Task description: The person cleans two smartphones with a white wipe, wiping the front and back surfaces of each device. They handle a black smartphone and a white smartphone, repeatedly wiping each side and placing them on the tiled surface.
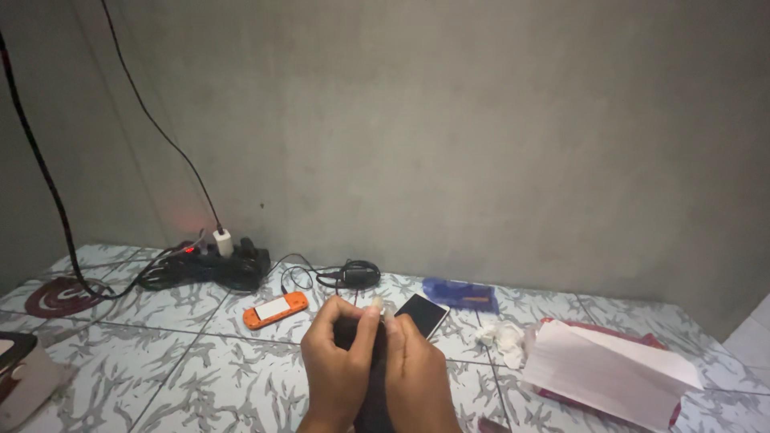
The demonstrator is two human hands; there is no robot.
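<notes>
The head camera looks down at a patterned tile floor (200, 353) meeting a grey wall. At 6 o'clock in the frame the left hand (337, 365) and the right hand (417, 373) are pressed close together around a dark object (377, 401), which is mostly hidden between the palms. The fingertips of both hands meet at the top and pinch a small pale piece (382, 307); what it is cannot be told.

Just beyond the hands, at 12 o'clock from them, a phone (423, 313) lies flat. At 10 o'clock lies an orange handheld console (275, 309), and further in that direction a black power strip (216, 269) with a white plug sits against the wall. A blue packet (461, 294) lies at 1 o'clock, crumpled tissue (501, 338) at 2 o'clock, and white paper (601, 365) over a red folder at 3 o'clock.

To handle the small piece well, a light, steady fingertip pinch seems wise, with the palms bracing the dark object so it cannot twist.
</notes>
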